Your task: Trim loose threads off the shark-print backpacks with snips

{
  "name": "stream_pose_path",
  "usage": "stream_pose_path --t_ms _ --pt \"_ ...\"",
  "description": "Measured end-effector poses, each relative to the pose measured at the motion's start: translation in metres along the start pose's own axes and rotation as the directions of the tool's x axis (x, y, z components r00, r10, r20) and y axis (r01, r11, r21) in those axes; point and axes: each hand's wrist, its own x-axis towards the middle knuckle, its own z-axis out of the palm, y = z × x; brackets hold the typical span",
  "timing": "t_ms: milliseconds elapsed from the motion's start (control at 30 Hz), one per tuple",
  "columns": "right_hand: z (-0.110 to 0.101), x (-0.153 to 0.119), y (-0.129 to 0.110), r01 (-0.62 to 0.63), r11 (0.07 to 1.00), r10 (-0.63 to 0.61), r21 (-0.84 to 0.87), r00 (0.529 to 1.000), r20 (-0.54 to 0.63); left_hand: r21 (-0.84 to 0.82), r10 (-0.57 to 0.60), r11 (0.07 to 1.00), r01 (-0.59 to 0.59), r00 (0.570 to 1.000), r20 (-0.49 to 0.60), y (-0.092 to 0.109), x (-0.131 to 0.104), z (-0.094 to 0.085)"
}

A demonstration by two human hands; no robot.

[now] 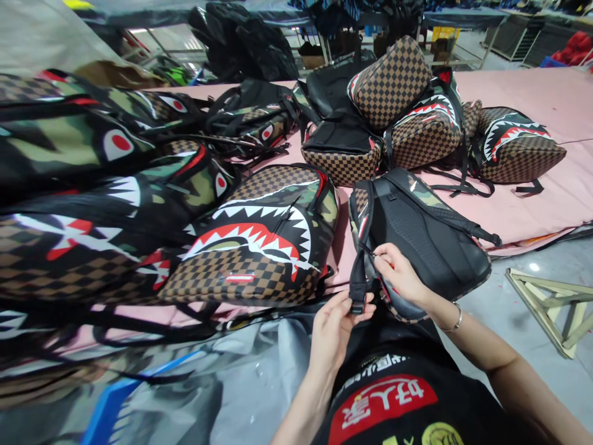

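Reader: What is nearest?

Describer: Two bare hands, at the near left side of a black padded backpack with brown-checked trim (pixel 417 238), which lies back panel up on a pink-covered table (pixel 528 216). The left hand (pixel 334 318) has thumb and fingers closed around a black plastic buckle (pixel 357 306) on a flat black webbing strap (pixel 358 279). The right hand (pixel 399 275) has thumb and fingertips drawn together, apparently pinching the strap's edge higher up; the exact grip is too small to tell.

Reader: Why hold it so?

Describer: Probably the left steadies the buckle while the right controls the webbing. Lying back panel up seems to leave the backpack's straps within reach.

Reader: What crowds it?

Describer: Just left of the backpack, a brown-checked bag with a red-and-white shark mouth (pixel 250 247) likely limits room. Farther left, camouflage bags with red eyes (pixel 69 139) are heaped. Right of the backpack, past the table, is a cream triangular frame (pixel 551 321). Behind the backpack, checked and black bags (pixel 391 86) are piled.
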Motion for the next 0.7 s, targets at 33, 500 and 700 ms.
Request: stream_pose_path --t_ms 33,500,700 --pt "-0.005 -0.006 0.003 0.021 1.000 -0.021 -0.013 0.999 -0.026 -0.085 -0.048 0.995 0.050 0.999 0.022 0.004 -0.001 0.001" --pt "-0.021 -0.034 0.004 0.504 0.721 -0.543 -0.475 0.838 0.064 -0.231 -0.058 0.971 0.062 0.998 0.026 0.007 -0.004 0.010" --pt "-0.020 -0.034 0.004 0.519 0.668 -0.589 -0.534 0.807 0.047 -0.249 -0.076 0.965 0.076 0.997 0.009 0.008 -0.006 0.011"
